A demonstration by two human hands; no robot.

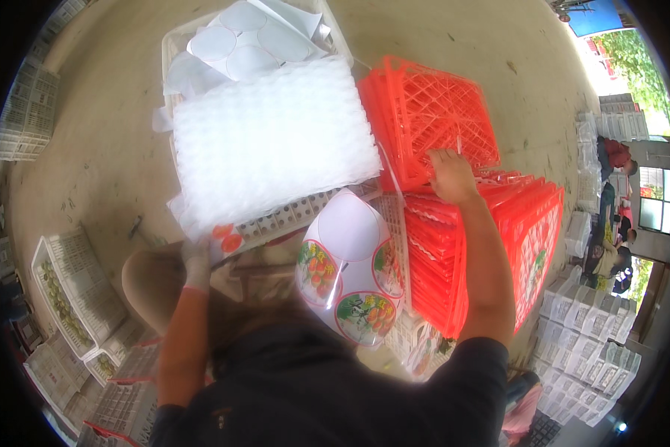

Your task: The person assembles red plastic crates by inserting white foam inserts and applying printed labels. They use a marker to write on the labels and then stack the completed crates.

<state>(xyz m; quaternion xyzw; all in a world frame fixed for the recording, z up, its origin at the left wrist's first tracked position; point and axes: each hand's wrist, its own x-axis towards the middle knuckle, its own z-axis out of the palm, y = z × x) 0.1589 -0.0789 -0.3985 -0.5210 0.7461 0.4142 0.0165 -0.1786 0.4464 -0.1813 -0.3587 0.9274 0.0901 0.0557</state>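
My right hand (452, 176), bare, reaches forward with its fingers curled over the near rim of a red plastic lattice crate (447, 104). My left hand (196, 257), in a whitish glove, is at the near left corner of a thick stack of white bumpy foam sheets (272, 138). Right beside it shows a sheet printed with red fruit (228, 238); the glove's fingers blend into the white there. Between my arms, curved sheets with round fruit pictures (350, 276) stand bent in front of me.
Behind the foam, a white crate (339, 26) holds loose cut sheets (249, 41). Flattened red crates (491, 238) are piled to my right. At left are white crates (78, 290), with green fruit (63, 305) in one. Stacked crates (588, 320) and people (614, 253) are far right.
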